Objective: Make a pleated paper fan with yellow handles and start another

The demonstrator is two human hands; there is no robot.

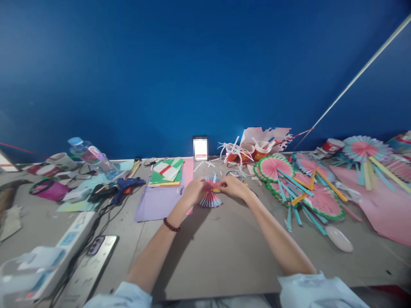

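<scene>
A pleated paper fan in pink and light blue stands over the middle of the table, its folds spread above and below a pinched centre. My left hand grips it from the left, fingers closed at the pink centre. From the right, my right hand pinches a small yellow piece against that centre; its full shape is hidden by the fingers. Left of my hands lie a purple sheet and a stack of green, white and yellow paper.
Finished watermelon-patterned paper fans with blue and yellow strips pile up at the right, near a white spoon-like object. On the left are a glue gun, a bottle, a power strip and a phone. A lit screen leans on the blue wall.
</scene>
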